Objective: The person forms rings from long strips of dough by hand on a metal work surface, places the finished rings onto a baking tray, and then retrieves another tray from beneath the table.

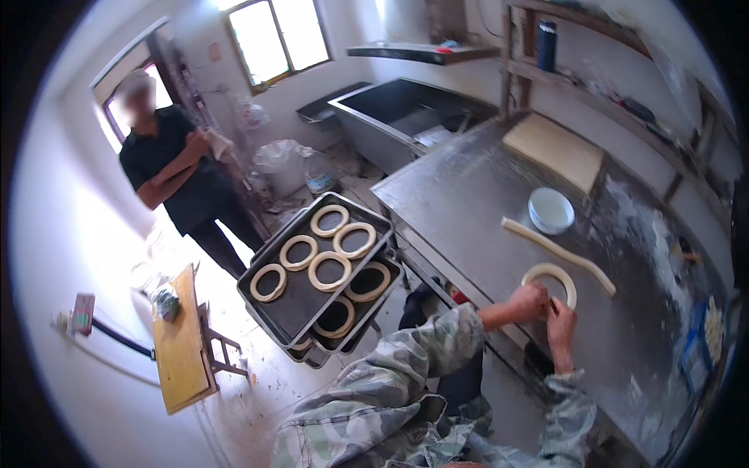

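Note:
At the near edge of the metal worktable, my left hand and my right hand meet at the near side of a pale dough ring. The fingers of both are closed on the dough, where its ends seem to come together; my fingers cover the join itself. The far arc of the ring rests on the tabletop. Just beyond it lies a loose dough rope, slightly curved. A white bowl stands behind that rope, and a thick flat dough slab lies farther back.
Left of the table, stacked black trays carry several dough rings. A person in dark clothes stands beyond with arms folded. A blue-edged tray lies at far right. A yellow wooden bench stands at left, a metal basin behind.

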{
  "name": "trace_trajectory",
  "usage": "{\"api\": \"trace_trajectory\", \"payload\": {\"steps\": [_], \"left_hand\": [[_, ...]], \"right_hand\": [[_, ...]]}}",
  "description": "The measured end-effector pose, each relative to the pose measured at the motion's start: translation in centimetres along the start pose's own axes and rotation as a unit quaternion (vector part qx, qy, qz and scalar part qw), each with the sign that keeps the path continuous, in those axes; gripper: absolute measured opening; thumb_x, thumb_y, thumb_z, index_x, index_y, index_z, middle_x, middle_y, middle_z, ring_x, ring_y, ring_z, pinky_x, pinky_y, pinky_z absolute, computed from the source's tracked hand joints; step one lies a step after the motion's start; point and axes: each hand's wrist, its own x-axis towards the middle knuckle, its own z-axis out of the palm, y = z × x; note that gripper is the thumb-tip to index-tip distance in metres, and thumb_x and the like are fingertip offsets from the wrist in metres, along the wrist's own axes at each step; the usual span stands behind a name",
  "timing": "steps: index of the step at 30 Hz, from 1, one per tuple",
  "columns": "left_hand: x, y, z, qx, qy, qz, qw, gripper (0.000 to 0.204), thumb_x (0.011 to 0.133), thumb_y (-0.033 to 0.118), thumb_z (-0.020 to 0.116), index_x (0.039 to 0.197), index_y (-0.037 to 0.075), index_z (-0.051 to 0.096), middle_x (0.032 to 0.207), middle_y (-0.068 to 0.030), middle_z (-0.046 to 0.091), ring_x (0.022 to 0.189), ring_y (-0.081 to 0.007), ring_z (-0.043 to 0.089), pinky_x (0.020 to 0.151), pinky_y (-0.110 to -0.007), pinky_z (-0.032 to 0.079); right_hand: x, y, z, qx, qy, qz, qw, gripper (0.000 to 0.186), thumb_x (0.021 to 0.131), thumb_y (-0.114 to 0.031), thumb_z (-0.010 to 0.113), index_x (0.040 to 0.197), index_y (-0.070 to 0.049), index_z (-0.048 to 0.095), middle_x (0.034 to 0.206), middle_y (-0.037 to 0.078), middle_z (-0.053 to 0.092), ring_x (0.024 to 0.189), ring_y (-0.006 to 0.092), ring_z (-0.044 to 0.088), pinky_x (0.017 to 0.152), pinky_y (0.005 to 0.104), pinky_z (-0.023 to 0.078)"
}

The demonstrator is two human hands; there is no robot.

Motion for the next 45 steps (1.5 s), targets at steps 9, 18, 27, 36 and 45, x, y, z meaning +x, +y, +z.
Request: {"api": "trace_trajectory", "payload": {"steps": [9,18,27,36,45], "left_hand": [[-0.9,1.3,-1.3,-0.028,-0.028,-0.047,0.998,0.016,0.077,0.020,0.072,0.091,0.013,0.074,0.096,-0.0076,0.071,0.094,-0.0286,0.067,0.080,-0.042,0.055],[-0.1,0.3,-1.8,-0.065,-0.044,0.004,0.997,0.018,0.079,0.019,0.070,0.093,0.009,0.074,0.097,-0.0090,0.070,0.094,-0.0306,0.065,0.082,-0.042,0.054],[-0.8,2.0,-2.0,-0.005,-0.022,0.003,1.000,0.012,0.082,0.013,0.068,0.091,0.007,0.072,0.095,-0.0084,0.069,0.091,-0.0302,0.065,0.078,-0.042,0.054],[-0.8,1.7,-1.3,0.064,-0.028,0.030,0.997,0.008,0.080,0.013,0.067,0.087,0.011,0.071,0.087,-0.0073,0.064,0.085,-0.0287,0.062,0.074,-0.041,0.053],[-1.5,1.5,-2.9,0.021,-0.022,0.039,0.999,0.009,0.081,0.010,0.067,0.089,0.008,0.070,0.089,-0.0070,0.063,0.089,-0.0293,0.061,0.081,-0.041,0.051]], "right_hand": [[0.6,1.2,0.8,0.072,-0.063,0.092,0.991,0.032,0.081,-0.019,0.065,0.111,-0.008,0.073,0.094,0.019,0.072,0.090,0.0354,0.071,0.077,0.0395,0.054],[0.5,2.6,-0.4,0.157,-0.034,0.073,0.984,0.041,0.084,-0.001,0.063,0.124,0.001,0.065,0.117,0.018,0.070,0.104,0.0259,0.071,0.091,0.0347,0.055],[-0.5,1.5,-0.9,-0.012,-0.037,-0.039,0.999,0.033,0.086,-0.005,0.062,0.118,-0.001,0.068,0.116,0.019,0.069,0.102,0.0380,0.067,0.089,0.0416,0.055],[-0.8,1.2,-1.3,-0.023,-0.045,-0.060,0.997,0.024,0.087,-0.007,0.061,0.109,0.000,0.068,0.119,0.018,0.068,0.103,0.0386,0.066,0.088,0.0437,0.054],[-0.6,0.9,-0.3,-0.095,-0.045,-0.180,0.978,0.006,0.084,-0.012,0.064,0.082,-0.007,0.064,0.084,0.011,0.062,0.077,0.0362,0.064,0.072,0.0471,0.052]]}}
